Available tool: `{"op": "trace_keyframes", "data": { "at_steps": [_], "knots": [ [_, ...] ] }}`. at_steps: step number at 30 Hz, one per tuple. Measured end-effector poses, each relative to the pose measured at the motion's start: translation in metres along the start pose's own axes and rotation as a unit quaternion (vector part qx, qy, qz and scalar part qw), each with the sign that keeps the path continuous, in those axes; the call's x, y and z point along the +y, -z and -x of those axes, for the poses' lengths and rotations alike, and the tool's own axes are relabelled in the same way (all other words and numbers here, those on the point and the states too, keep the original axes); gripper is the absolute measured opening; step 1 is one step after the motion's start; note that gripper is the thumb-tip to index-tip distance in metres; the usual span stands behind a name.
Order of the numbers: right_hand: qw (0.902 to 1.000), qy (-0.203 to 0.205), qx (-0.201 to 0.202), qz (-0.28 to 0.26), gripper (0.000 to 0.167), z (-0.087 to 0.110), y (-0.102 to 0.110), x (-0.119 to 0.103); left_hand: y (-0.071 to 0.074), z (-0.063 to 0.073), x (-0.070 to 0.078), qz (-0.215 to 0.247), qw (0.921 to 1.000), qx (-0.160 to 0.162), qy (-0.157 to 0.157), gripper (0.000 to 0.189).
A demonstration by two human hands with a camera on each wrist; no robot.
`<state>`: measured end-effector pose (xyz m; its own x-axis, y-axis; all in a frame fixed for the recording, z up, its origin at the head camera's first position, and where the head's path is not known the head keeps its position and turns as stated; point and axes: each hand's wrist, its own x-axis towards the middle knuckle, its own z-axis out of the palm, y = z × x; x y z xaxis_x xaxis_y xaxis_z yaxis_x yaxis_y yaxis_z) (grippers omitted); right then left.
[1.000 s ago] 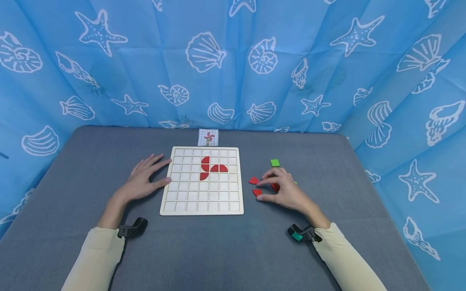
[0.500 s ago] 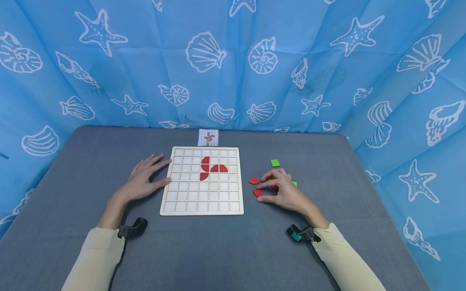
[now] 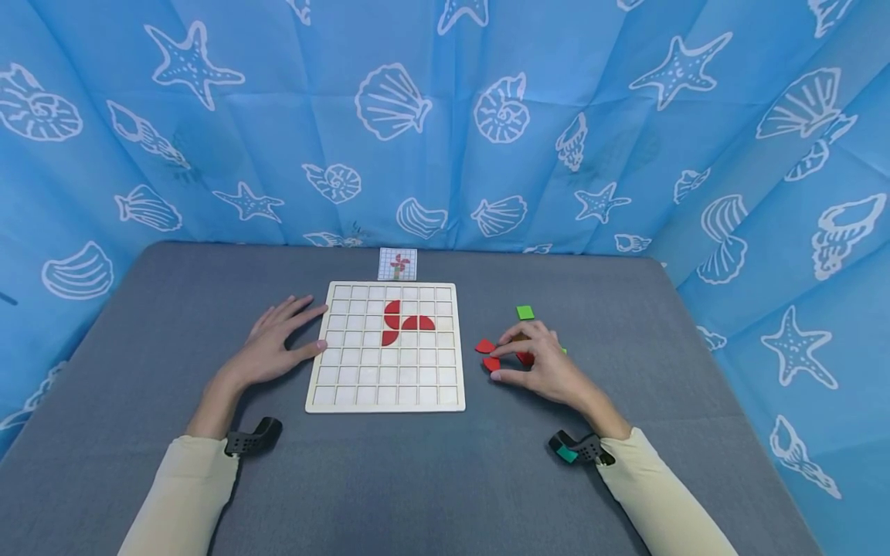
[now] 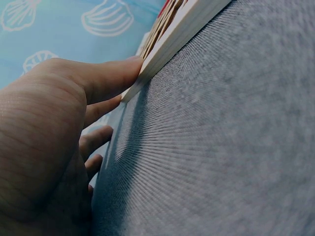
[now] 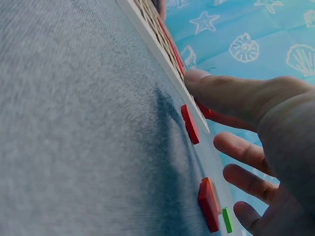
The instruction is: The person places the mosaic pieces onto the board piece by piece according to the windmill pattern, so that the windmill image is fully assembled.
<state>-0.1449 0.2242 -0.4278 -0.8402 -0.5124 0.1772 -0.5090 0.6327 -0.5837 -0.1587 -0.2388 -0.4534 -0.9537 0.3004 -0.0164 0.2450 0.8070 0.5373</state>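
Note:
My left hand [image 3: 274, 344] touches the left edge of a pale wooden grid board [image 3: 378, 374] with thumb and forefinger, its fingers spread. Several red quarter-circle pieces [image 3: 391, 320] sit in the board's cells. To the right of the board, my right hand [image 3: 538, 363] pinches a red quarter-circle piece [image 3: 491, 364] between thumb and forefinger; in the right wrist view the thumb hides part of that piece [image 5: 204, 110]. Another red quarter-circle [image 5: 190, 125] lies on the cloth close by. More red pieces [image 3: 525, 358] are partly covered by the right hand.
A small pattern card [image 3: 398, 264] with a red and green figure lies behind the board. A green square [image 3: 524, 312] lies beyond the right hand, and another green piece [image 5: 227, 220] shows under it. Grey cloth [image 3: 389, 479] covers the table; a blue shell-print curtain [image 3: 445, 170] hangs behind.
The red quarter-circle at my right thumb has shifted and tilted up slightly between the fingertips. The right hand has barely moved; the left hand and the board have stayed put.

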Motion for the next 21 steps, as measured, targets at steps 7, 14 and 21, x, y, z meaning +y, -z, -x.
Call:
{"op": "trace_keyframes", "data": {
  "at_steps": [7,14,21],
  "knots": [
    [1.0,0.002,0.008,-0.005,0.027,-0.001,0.003,-0.005,0.0,0.0,0.0,0.001,1.0,0.0,0.0,0.074],
    [0.9994,0.025,0.019,-0.015,0.028,-0.007,0.003,-0.013,0.001,0.0,0.0,0.0,1.0,-0.002,0.003,0.074],
    [0.9987,0.032,0.024,-0.031,0.029,-0.017,0.001,-0.022,0.0,-0.001,0.0,-0.002,1.0,-0.003,0.003,0.075]
  ]
}}
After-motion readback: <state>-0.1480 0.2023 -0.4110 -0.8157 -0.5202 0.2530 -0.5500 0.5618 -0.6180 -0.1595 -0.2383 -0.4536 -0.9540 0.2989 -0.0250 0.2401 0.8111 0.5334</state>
